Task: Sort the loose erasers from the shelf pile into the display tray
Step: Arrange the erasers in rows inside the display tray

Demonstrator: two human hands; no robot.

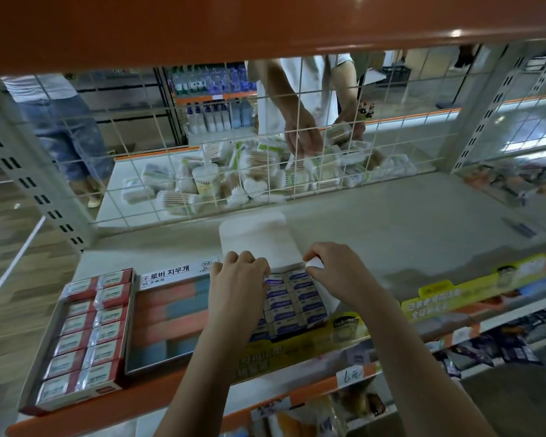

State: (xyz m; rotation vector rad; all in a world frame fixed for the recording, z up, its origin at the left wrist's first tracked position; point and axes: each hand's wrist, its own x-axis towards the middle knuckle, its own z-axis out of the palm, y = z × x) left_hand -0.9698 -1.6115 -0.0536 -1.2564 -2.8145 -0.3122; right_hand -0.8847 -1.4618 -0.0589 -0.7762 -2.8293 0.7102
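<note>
Left hand (238,279) is lying knuckles-up over the left side of the display tray (322,298), fingers curled down onto the top rows of blue-and-white erasers (292,302); whether it is pinching one or just pressing them flat I cannot tell. Right hand (331,269) is sitting at the tray's back right corner, thumb and forefinger pinching a small white piece there, probably an eraser or the edge of the tray's upright white flap (256,239), not clear which. Erasers are sitting inside the tray in tight rows, looking close to full, and no separate loose pile is showing. To do this step well, my guess: keep the left hand bracing the packed rows so they are not popping up, slide the pinched piece in label-up and aligned with its neighbours, avoid bending the flap. Outward: just left of the tray, touching it, a box of pink-and-blue erasers (167,313) with Korean print, then a red-and-white box (85,335) of wrapped items. All are resting on a pale shelf (407,222) with an orange front edge and yellow price strips. Behind, a wire grid (158,152), and past it another person's hands are working in a heap of cotton swab packs (234,175). Wood-look floor at left, bottles on a far rack.
</note>
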